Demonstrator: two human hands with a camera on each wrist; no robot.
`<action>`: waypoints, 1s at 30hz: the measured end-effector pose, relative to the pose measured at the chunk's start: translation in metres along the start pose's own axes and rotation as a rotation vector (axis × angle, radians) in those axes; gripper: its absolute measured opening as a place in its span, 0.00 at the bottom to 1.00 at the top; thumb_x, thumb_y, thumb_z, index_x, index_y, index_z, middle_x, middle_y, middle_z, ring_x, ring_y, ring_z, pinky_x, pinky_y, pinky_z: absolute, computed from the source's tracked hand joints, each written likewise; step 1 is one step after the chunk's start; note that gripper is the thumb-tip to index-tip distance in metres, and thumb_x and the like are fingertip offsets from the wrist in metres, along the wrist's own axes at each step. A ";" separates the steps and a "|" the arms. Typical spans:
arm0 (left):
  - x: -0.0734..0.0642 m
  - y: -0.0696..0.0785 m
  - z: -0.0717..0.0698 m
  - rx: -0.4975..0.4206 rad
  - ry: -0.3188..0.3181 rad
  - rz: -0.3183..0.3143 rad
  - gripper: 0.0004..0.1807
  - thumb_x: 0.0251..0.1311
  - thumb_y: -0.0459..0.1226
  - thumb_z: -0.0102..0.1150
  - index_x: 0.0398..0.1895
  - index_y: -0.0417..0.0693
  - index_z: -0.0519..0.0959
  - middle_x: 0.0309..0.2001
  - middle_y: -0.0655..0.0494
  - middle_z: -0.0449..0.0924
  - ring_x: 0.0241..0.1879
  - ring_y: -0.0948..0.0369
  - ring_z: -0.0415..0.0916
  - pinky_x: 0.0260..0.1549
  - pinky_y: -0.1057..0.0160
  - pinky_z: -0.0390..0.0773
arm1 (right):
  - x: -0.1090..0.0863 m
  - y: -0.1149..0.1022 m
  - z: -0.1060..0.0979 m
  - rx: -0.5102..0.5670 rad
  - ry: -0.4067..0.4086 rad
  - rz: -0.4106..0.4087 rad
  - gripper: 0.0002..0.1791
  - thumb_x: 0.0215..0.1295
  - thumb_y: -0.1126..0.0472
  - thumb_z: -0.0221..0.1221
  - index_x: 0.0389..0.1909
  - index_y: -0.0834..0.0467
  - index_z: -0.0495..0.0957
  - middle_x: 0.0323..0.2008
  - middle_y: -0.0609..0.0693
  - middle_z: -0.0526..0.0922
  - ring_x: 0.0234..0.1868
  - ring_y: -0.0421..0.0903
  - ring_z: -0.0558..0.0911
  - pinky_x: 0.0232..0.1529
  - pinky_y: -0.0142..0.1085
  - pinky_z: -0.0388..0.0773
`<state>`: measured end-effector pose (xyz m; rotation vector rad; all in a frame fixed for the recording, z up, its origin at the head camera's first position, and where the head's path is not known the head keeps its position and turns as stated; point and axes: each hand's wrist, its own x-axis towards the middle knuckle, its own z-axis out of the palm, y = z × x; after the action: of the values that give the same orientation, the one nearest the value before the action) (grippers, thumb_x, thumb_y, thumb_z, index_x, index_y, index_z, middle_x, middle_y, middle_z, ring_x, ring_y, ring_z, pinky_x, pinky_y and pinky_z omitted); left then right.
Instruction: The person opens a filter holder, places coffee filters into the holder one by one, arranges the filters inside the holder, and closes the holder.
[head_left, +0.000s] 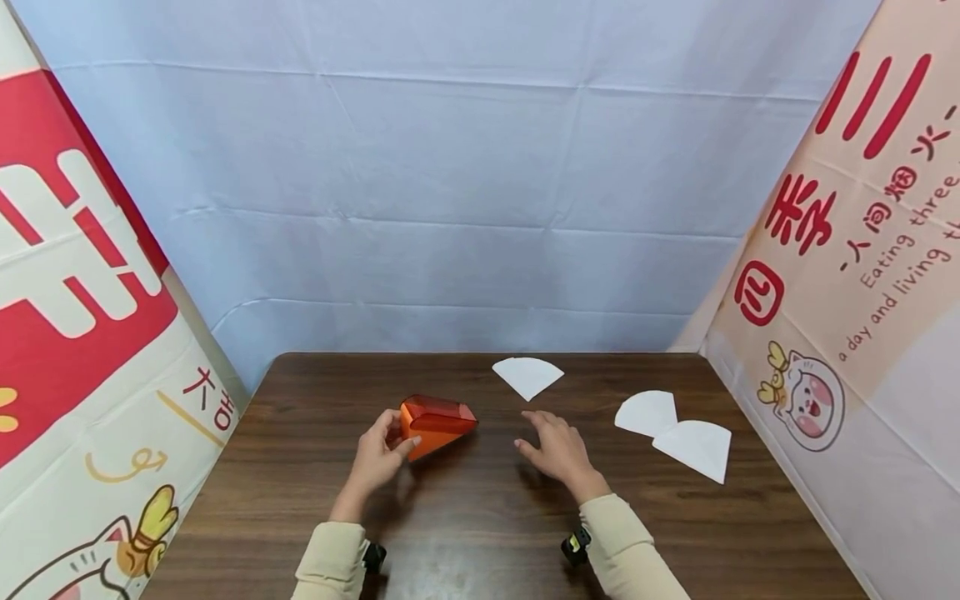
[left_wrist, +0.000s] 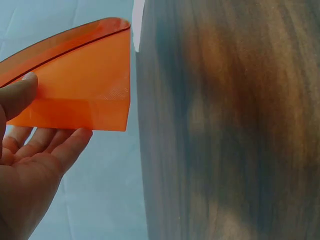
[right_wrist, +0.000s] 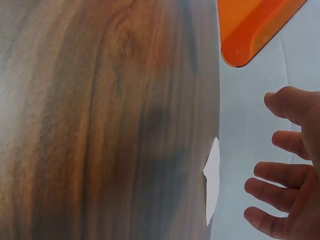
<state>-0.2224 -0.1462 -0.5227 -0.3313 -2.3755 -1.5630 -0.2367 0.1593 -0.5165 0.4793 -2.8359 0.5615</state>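
My left hand [head_left: 377, 454] holds an orange see-through plastic wedge-shaped holder [head_left: 437, 435] raised above the table, its narrow end pointing right. In the left wrist view the thumb lies on the holder's face [left_wrist: 85, 75] and the fingers are under its lower edge. To the right, my right hand [head_left: 558, 447] hovers with nothing in it, fingers spread and slightly bent. Just beyond that hand a white fan-shaped paper, like a coffee filter [head_left: 528, 377], lies on the table. The inside of the holder is hard to make out.
Two more fan-shaped papers [head_left: 647, 412] lie at the right of the dark wooden table [head_left: 480, 533], their edges touching or overlapping. A pale cloth [head_left: 465, 192] hangs behind the table, with printed cloths [head_left: 810, 375] at both sides.
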 end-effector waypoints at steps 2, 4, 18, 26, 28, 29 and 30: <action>-0.001 -0.002 0.001 -0.010 -0.028 -0.001 0.18 0.49 0.25 0.67 0.41 0.46 0.74 0.35 0.55 0.78 0.36 0.58 0.75 0.37 0.58 0.78 | -0.002 0.002 0.001 0.006 -0.008 0.010 0.29 0.57 0.50 0.63 0.57 0.59 0.73 0.54 0.60 0.74 0.52 0.60 0.74 0.46 0.57 0.71; -0.001 -0.004 0.001 -0.012 -0.052 0.003 0.18 0.49 0.25 0.66 0.42 0.45 0.74 0.36 0.55 0.79 0.37 0.58 0.75 0.38 0.57 0.78 | -0.004 0.004 0.002 0.011 -0.020 0.023 0.29 0.57 0.50 0.63 0.57 0.60 0.73 0.54 0.60 0.74 0.52 0.60 0.73 0.47 0.57 0.70; -0.006 -0.015 -0.005 -0.008 -0.158 -0.099 0.17 0.53 0.25 0.63 0.45 0.45 0.74 0.37 0.57 0.78 0.39 0.59 0.74 0.41 0.60 0.76 | -0.016 0.016 0.014 0.019 -0.045 0.060 0.28 0.57 0.51 0.64 0.56 0.61 0.73 0.53 0.62 0.74 0.50 0.61 0.74 0.46 0.56 0.71; -0.005 -0.023 -0.007 -0.070 -0.219 -0.084 0.18 0.55 0.24 0.60 0.49 0.42 0.73 0.41 0.53 0.78 0.42 0.56 0.74 0.45 0.58 0.75 | -0.021 0.017 0.023 0.033 -0.042 0.057 0.28 0.56 0.52 0.65 0.56 0.62 0.74 0.51 0.61 0.76 0.49 0.60 0.75 0.45 0.56 0.72; -0.004 -0.025 -0.008 -0.073 -0.234 -0.078 0.18 0.55 0.23 0.59 0.49 0.41 0.72 0.42 0.52 0.79 0.43 0.56 0.75 0.47 0.57 0.74 | -0.022 0.016 0.025 0.039 -0.046 0.058 0.28 0.56 0.52 0.65 0.56 0.62 0.73 0.52 0.61 0.75 0.50 0.60 0.75 0.45 0.56 0.72; -0.004 -0.026 -0.008 -0.068 -0.239 -0.071 0.18 0.55 0.23 0.59 0.50 0.40 0.72 0.42 0.52 0.79 0.44 0.56 0.75 0.47 0.57 0.74 | -0.022 0.016 0.027 0.039 -0.048 0.058 0.28 0.56 0.52 0.64 0.56 0.62 0.73 0.52 0.61 0.75 0.50 0.60 0.75 0.45 0.56 0.72; -0.005 -0.027 -0.008 -0.062 -0.241 -0.062 0.18 0.55 0.23 0.59 0.50 0.39 0.72 0.42 0.51 0.79 0.44 0.56 0.75 0.48 0.56 0.74 | -0.022 0.015 0.028 0.040 -0.052 0.058 0.29 0.57 0.52 0.64 0.56 0.61 0.73 0.52 0.61 0.75 0.50 0.60 0.75 0.45 0.56 0.72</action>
<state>-0.2263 -0.1642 -0.5445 -0.4890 -2.5420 -1.7139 -0.2252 0.1676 -0.5525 0.4253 -2.9013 0.6260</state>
